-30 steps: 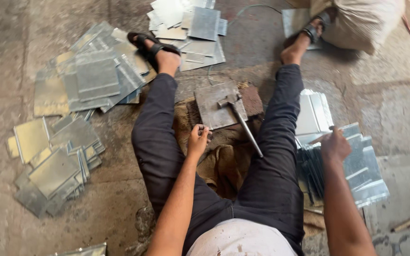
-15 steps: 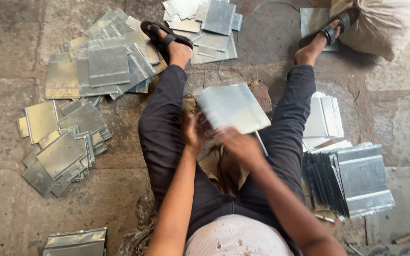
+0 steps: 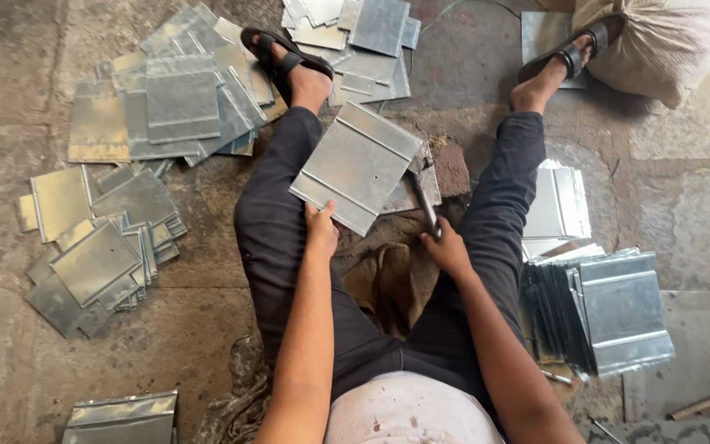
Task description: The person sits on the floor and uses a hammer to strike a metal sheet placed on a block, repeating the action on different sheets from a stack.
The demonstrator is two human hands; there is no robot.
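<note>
Left hand (image 3: pixel 320 232) grip closed on metal sheet's (image 3: pixel 357 164) near edge, steadying it flat; right hand (image 3: pixel 445 249) grip closed around hammer handle (image 3: pixel 423 201) just beside it.

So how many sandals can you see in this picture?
2. One black sandal is on the foot at upper left, among metal sheets; the other sandal is on the foot at upper right, beside a sack.

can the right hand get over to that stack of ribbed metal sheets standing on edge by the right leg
Probably yes. The stack of ribbed sheets stands just outside the right thigh with nothing lying across it, but the right hand is gripping the hammer handle between the legs, so it would have to cross over the thigh.
</note>
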